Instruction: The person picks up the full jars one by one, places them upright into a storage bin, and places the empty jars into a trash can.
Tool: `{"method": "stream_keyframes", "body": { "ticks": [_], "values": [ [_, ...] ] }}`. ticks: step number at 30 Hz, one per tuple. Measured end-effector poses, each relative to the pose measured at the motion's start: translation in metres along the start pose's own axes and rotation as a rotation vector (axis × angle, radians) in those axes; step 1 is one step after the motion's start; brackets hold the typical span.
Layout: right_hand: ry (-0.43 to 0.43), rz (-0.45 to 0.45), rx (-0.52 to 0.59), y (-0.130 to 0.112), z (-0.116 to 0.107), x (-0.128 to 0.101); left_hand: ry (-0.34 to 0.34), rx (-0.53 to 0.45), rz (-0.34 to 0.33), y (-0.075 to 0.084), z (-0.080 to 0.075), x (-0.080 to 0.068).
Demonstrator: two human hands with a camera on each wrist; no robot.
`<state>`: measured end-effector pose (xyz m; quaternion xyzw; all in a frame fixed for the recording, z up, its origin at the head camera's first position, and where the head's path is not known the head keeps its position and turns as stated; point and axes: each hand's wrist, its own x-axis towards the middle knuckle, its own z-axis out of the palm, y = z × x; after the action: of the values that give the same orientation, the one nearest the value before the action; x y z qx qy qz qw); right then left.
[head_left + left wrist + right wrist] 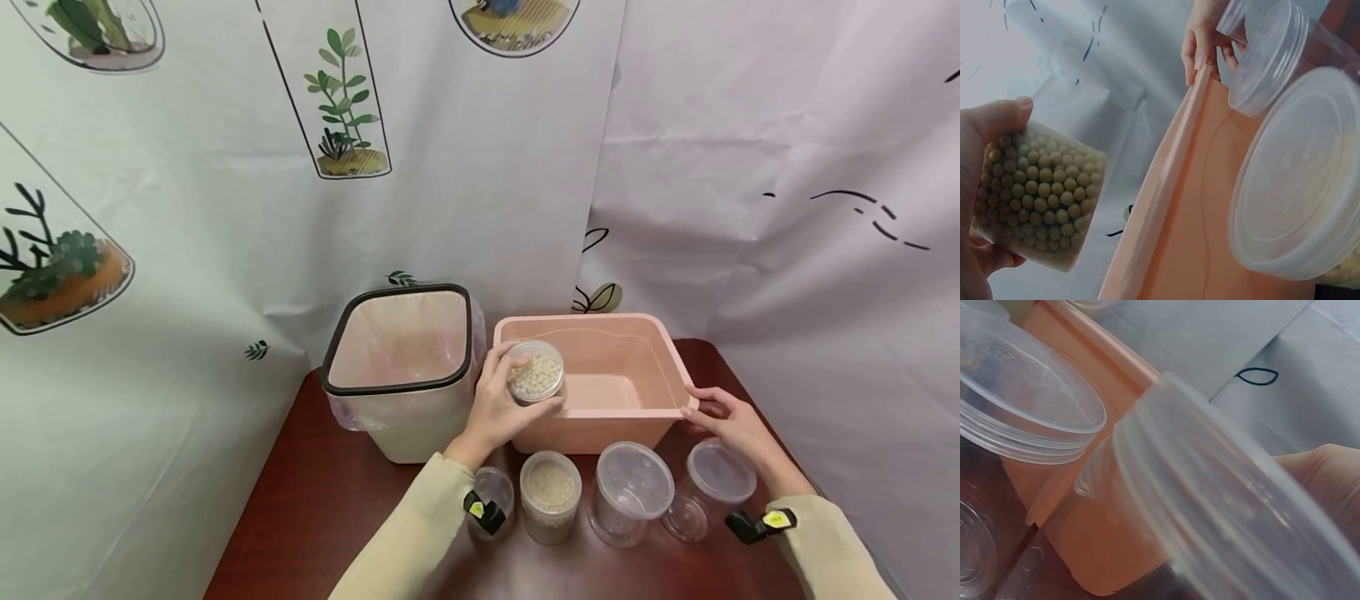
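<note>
Currently, I see the left hand (pixel 501 404) gripping a bead-filled jar (pixel 538 377), the right hand (pixel 738 429) holding the pink tub (pixel 600 433) at 1 corner.

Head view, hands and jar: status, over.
Left hand gripping bean jar at left end of pink basin. Right hand pinching its near-right corner. Four other jars in front.

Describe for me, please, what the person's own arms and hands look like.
A long, pale cream fabric left sleeve and a matching right sleeve reach the wrists. Each wrist carries a small black device with a bright yellow label, its markings too small to read. The left hand and right hand wear no gloves.
</note>
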<state>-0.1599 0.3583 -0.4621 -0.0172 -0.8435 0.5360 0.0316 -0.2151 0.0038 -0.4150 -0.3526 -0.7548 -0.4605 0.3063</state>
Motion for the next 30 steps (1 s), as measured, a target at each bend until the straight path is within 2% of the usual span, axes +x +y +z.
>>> {"method": "stream_keyframes", "body": {
  "ticks": [5, 13, 25, 30],
  "values": [
    [-0.003, -0.002, 0.008, 0.002, -0.001, -0.003, -0.028, 0.003, 0.007, -0.001, 0.009, 0.005],
    [-0.002, 0.051, -0.007, 0.004, -0.001, -0.003, -0.045, -0.036, 0.004, 0.002, 0.025, 0.011],
    [-0.006, 0.008, 0.013, 0.006, -0.001, 0.001, -0.101, -0.007, -0.104, -0.004, 0.052, 0.02],
    [-0.006, -0.006, 0.025, 0.006, -0.001, 0.001, -0.16, -0.014, -0.179, -0.005, 0.061, 0.022]
  ]
}}
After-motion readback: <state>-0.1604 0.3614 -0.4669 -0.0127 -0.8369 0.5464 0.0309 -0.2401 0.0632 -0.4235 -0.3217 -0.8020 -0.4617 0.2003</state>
